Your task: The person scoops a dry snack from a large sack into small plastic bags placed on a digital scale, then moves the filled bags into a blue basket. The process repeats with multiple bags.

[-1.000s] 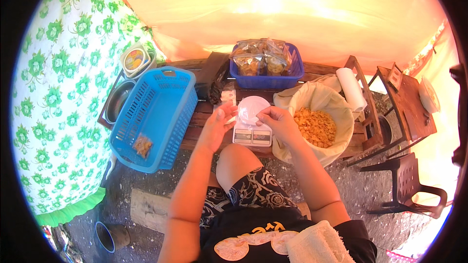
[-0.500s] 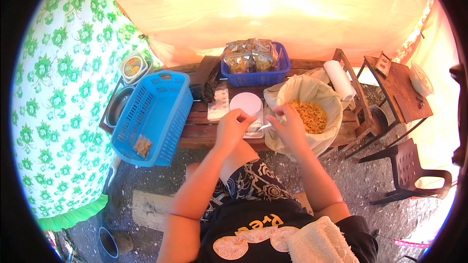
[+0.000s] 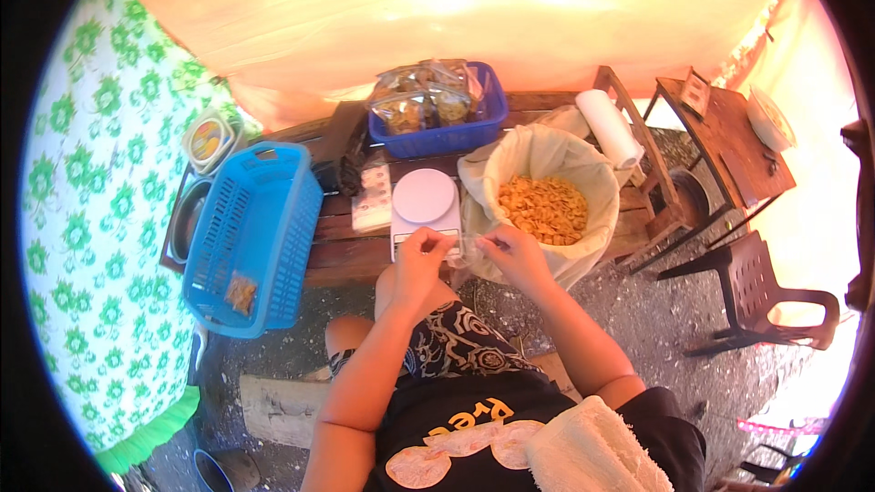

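My left hand (image 3: pixel 422 262) and my right hand (image 3: pixel 518 258) are close together at the table's near edge, each with thumb and fingers pinched. Between them is a small clear plastic bag (image 3: pixel 466 255), partly hidden by the fingers. Just beyond my left hand is a white kitchen scale (image 3: pixel 425 196) with a round pan and nothing on it. Near my right hand is a large container lined with pale cloth (image 3: pixel 597 173), holding yellow-orange chips (image 3: pixel 544 210). A flat printed pack (image 3: pixel 372 199) lies left of the scale.
A light-blue basket (image 3: pixel 290 219) at the left holds one small filled packet (image 3: pixel 241 293). Behind the scale, a dark-blue basket (image 3: pixel 437 140) holds several filled clear pouches (image 3: pixel 424 102). A paper towel roll (image 3: pixel 609 128) lies at the right, near a plastic chair (image 3: pixel 756 287).
Both hands have drawn back toward my body, uncovering more of the scale. The clear bag is lower between my fingers. The whole view has shifted, so table items appear further left.
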`<state>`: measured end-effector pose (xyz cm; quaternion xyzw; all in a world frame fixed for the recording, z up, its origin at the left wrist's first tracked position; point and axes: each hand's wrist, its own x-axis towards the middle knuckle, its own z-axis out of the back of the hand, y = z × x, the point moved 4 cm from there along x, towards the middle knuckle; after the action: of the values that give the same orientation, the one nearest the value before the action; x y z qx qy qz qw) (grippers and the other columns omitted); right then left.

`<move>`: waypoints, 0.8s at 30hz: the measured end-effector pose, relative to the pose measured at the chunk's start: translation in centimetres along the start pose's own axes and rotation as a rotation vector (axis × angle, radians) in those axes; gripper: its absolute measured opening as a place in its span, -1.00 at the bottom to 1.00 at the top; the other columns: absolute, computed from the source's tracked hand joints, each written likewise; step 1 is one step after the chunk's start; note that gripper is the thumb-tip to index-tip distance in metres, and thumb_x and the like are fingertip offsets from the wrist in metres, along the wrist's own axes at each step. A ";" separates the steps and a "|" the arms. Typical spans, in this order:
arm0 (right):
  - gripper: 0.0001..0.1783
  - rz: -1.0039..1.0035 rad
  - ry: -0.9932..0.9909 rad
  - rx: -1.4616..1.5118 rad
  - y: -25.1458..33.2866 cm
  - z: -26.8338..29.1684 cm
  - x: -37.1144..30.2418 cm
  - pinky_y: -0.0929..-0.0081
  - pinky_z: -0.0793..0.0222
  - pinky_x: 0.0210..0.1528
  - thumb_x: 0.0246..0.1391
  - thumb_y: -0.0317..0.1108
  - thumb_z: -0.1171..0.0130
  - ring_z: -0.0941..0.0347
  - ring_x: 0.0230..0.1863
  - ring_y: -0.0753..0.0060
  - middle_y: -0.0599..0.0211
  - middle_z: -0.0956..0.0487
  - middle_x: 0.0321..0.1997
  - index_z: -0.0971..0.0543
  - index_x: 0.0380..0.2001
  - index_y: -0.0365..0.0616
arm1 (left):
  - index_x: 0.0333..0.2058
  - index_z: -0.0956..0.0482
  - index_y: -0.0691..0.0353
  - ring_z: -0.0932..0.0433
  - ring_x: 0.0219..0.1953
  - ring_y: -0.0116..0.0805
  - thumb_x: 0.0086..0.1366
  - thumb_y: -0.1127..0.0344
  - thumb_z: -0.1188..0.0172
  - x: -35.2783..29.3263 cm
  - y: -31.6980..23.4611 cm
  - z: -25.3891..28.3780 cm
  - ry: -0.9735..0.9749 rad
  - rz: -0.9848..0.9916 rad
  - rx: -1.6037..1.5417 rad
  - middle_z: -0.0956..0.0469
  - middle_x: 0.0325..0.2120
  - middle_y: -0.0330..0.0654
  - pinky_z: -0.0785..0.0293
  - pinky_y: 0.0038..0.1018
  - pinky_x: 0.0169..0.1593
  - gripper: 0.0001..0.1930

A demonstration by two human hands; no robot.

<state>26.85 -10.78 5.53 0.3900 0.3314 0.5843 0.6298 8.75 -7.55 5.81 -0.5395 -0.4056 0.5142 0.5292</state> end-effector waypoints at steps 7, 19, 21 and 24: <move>-0.38 -0.132 0.129 -0.330 -6.2 7.7 10.3 0.26 -0.33 0.09 0.03 0.02 -0.23 -0.40 0.07 0.04 0.01 -0.36 0.15 -0.45 0.09 -0.10 | -0.40 -0.51 0.29 -0.34 -0.53 -0.66 0.20 0.41 -0.24 4.6 -1.6 -1.6 -0.054 -0.264 0.119 -0.44 -0.58 -0.39 -0.28 -0.69 -0.44 -0.89; -0.37 0.053 0.714 -0.655 -9.0 7.6 8.8 0.21 -0.19 0.24 -0.10 -0.16 -0.27 -0.22 0.23 -0.01 0.01 -0.24 0.23 -0.42 0.10 -0.04 | -0.34 -0.37 0.22 -0.37 -0.47 -0.57 0.25 0.57 -0.01 6.7 -6.4 -0.5 -0.093 -0.391 -0.134 -0.44 -0.46 -0.29 -0.33 -0.60 -0.38 -0.91; -0.40 -0.018 0.757 -0.606 -9.4 9.2 9.4 0.18 -0.20 0.22 -0.09 -0.15 -0.28 -0.25 0.21 0.01 0.04 -0.28 0.19 -0.44 0.07 -0.04 | -0.33 -0.36 0.21 -0.37 -0.47 -0.58 0.25 0.59 0.02 6.7 -7.3 -0.1 -0.088 -0.382 -0.178 -0.46 -0.41 -0.27 -0.33 -0.63 -0.40 -0.89; -0.41 -0.074 0.637 -0.491 -10.4 10.2 10.7 0.19 -0.20 0.22 -0.07 -0.12 -0.28 -0.25 0.21 0.03 0.08 -0.30 0.19 -0.45 0.06 -0.02 | -0.34 -0.38 0.22 -0.40 -0.45 -0.59 0.25 0.59 0.02 7.1 -8.2 -0.7 -0.080 -0.348 -0.239 -0.49 -0.39 -0.24 -0.35 -0.66 -0.40 -0.90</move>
<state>41.78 -1.35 1.66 0.0150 0.3744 0.7148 0.5905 11.29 0.25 13.00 -0.4995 -0.5715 0.3841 0.5257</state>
